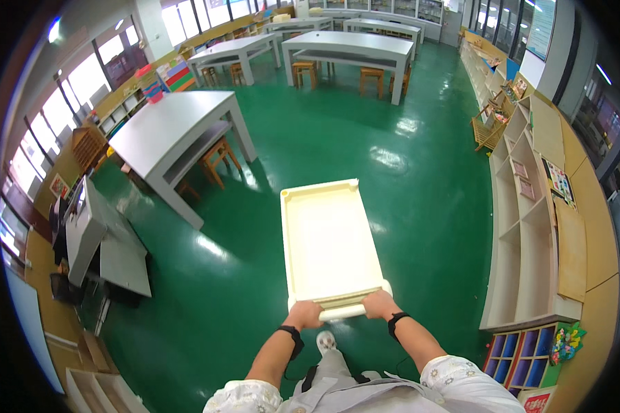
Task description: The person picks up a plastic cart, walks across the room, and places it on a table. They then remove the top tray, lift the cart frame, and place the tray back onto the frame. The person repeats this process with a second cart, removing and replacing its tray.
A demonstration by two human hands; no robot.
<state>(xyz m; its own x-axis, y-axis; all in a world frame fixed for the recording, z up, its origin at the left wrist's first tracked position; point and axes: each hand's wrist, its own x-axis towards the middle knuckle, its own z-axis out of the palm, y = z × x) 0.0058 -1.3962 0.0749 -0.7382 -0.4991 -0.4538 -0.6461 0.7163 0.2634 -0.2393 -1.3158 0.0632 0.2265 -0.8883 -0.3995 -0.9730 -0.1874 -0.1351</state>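
Note:
A pale yellow cart (331, 237) with a flat, low-rimmed top stands in front of me on the green floor. Along its near edge runs a cream push handle (343, 312). My left hand (305, 314) is closed round the handle's left end, and my right hand (379, 304) grips the right end. Both wrists wear black bands. Nothing lies on the cart's top. Its lower part is hidden beneath the top.
White tables (179, 131) with wooden stools (219, 162) stand at the left and far end. Open shelves (523, 255) line the right wall. A grey lectern (110, 237) is at the left. Green floor (434, 206) lies between the cart and shelves.

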